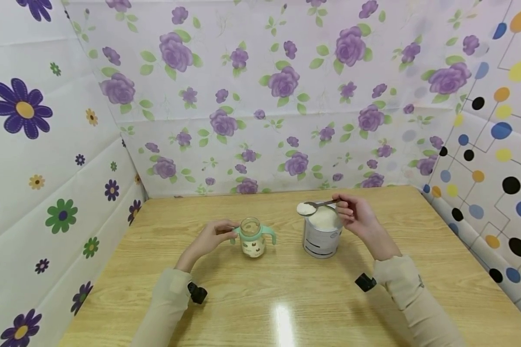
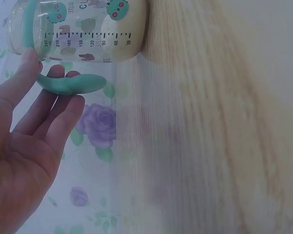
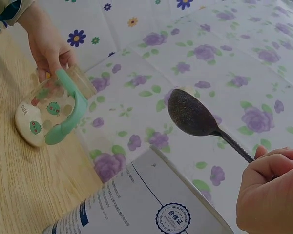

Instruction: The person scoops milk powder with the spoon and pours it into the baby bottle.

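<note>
Metal spoon (image 3: pixel 193 117): pinched by its handle in right hand (image 1: pixel 357 217), fingers curled. Bowl out to that hand's left, above the near-left rim of powder tin (image 1: pixel 321 242), heaped with white powder (image 1: pixel 306 208). Tin stands just left of right hand, pale powder inside, between that hand and the baby bottle. Baby bottle (image 1: pixel 253 246) upright, just right of left hand (image 1: pixel 212 237), which grips it at the collar and near-side mint-green handle (image 2: pixel 71 84), thumb and fingers closed in. Cream-coloured contents in the bottle's base; powder or liquid, cannot tell. Under both hands, wooden table (image 1: pixel 260 289). Black wrist devices below each hand at beige sleeves (image 1: pixel 167 294). Beyond the hands, purple-rose sheet (image 1: pixel 223 123); daisy-print sheet (image 1: pixel 62 217) off the left hand's side, dotted sheet (image 1: pixel 501 130) off the right's.

Hidden: spoon and its load cover part of the tin's mouth from the head. Right wrist view gets the bowl's dark underside, so the heap is mostly blocked; tin's base and part of right hand cut off there. Left wrist view crops the bottle; some left fingers sit behind the handle. Tin's small print unreadable.
</note>
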